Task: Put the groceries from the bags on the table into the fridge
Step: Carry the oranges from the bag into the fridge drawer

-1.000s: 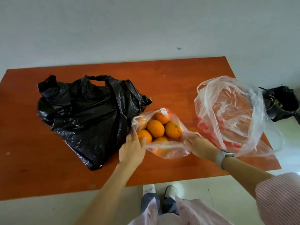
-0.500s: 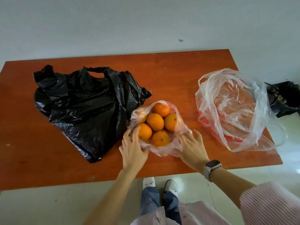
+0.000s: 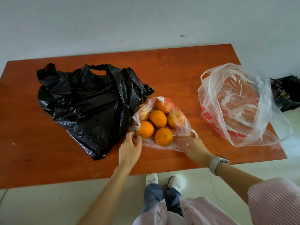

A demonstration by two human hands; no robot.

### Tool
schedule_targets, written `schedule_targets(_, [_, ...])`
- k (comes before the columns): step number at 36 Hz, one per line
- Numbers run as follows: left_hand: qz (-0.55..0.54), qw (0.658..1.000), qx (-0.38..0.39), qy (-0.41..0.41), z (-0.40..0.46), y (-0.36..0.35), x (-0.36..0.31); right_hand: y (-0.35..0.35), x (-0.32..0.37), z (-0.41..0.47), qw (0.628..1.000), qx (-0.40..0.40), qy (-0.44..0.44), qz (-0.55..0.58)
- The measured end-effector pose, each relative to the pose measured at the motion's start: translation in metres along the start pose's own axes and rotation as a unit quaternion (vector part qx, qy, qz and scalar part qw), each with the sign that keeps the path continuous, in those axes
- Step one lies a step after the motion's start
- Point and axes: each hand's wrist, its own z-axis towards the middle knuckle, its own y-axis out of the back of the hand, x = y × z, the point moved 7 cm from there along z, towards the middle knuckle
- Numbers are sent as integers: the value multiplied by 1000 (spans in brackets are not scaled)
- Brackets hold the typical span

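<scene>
While my left hand (image 3: 129, 150) pinched the near-left rim of the orange bag (image 3: 162, 124) and my right hand (image 3: 193, 146) gripped its near-right rim, the oranges (image 3: 157, 118) lay just beyond my fingers (image 3: 132, 135) on the counter (image 3: 178, 65).

Hands (image 3: 129, 148) at orange bag (image 3: 180, 125)

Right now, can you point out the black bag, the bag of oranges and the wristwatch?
black plastic bag (image 3: 90, 104), head view, on its crumpled middle.
bag of oranges (image 3: 181, 127), head view, on the clear film at its right side.
wristwatch (image 3: 215, 163), head view, on its pale band at the right wrist.
</scene>
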Motion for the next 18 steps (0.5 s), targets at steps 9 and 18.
schedule_targets(9, [113,951,-107,-265,1,8,-64,26,53,0,929,-266,58,-250])
schedule_targets(18, [337,903,43,-262,27,-17,-42,-19,45,20,961,-131,30,-242])
